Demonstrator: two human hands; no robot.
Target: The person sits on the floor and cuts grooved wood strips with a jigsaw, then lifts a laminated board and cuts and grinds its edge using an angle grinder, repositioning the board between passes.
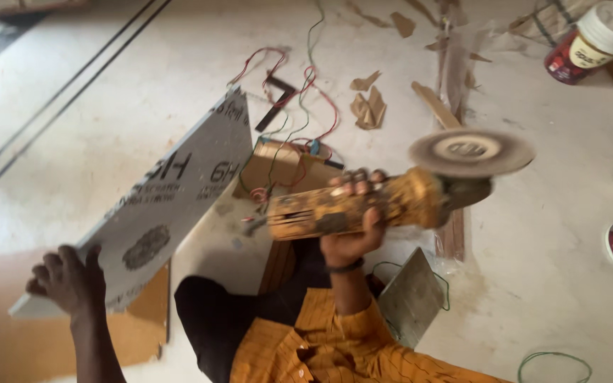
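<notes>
My right hand [352, 230] grips the body of a dust-caked yellow angle grinder [363, 206], held up above the floor with its round disc [471, 152] pointing right and blurred. My left hand [69, 280] holds the near corner of a long grey printed board [172, 191], which is tilted up on edge and runs away toward the centre. The board and the grinder are apart.
Red and green wires [306, 85], a black square tool [278, 99] and brown paper scraps [368, 106] lie on the pale floor beyond. A red jar with a white lid [594, 39] is top right; a small grey offcut [411, 298] leans by my knee; a brown board [44, 340] lies bottom left.
</notes>
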